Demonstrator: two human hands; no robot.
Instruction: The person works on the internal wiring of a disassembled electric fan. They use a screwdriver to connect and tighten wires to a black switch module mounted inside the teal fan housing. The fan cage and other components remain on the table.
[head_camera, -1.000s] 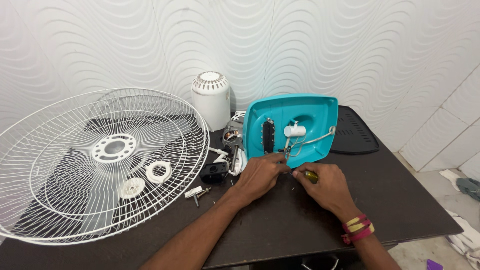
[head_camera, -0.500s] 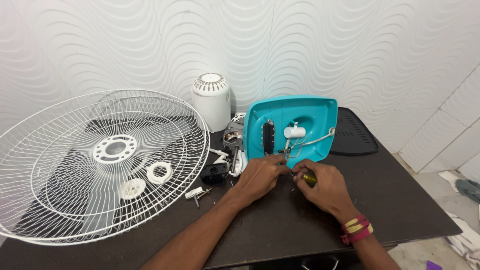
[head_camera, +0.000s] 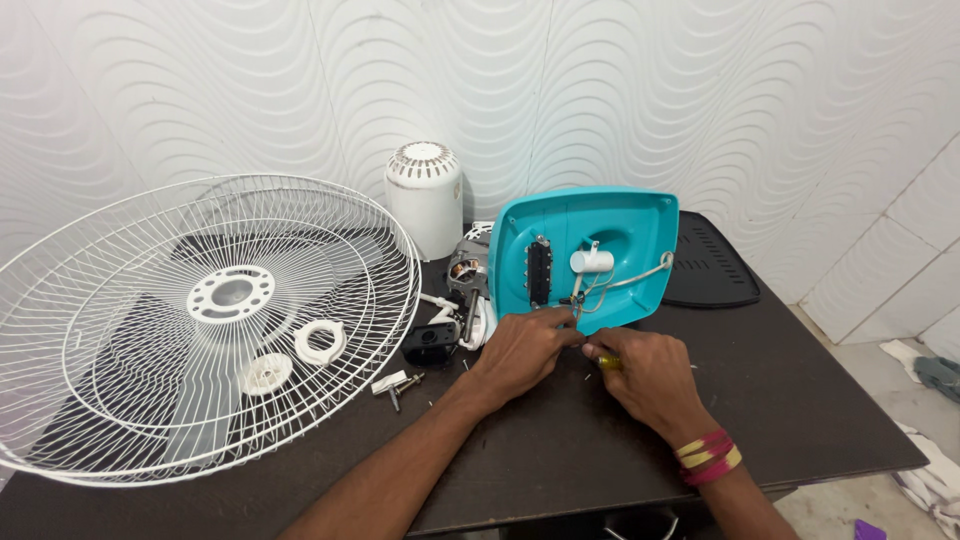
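Below the teal base (head_camera: 600, 235), left hand (head_camera: 520, 350) pinches its wires (head_camera: 578, 300); right hand (head_camera: 645, 375) grips a screwdriver (head_camera: 607, 362).

The single head camera looks down and forward across the dark table (head_camera: 560, 470) toward the patterned wall (head_camera: 300, 90), hands close below.

- Teal fan base housing (head_camera: 610, 235): smooth moulded plastic, faint sheen.
- Fan guard (head_camera: 190, 320): thin white-coated metal wire, glossy.
- Motor cover (head_camera: 424, 195): white plastic, matt, vented.
- Table (head_camera: 800, 420): dark wood-look top, matt, faintly grained.
- Black base plate (head_camera: 710, 270): matt plastic.
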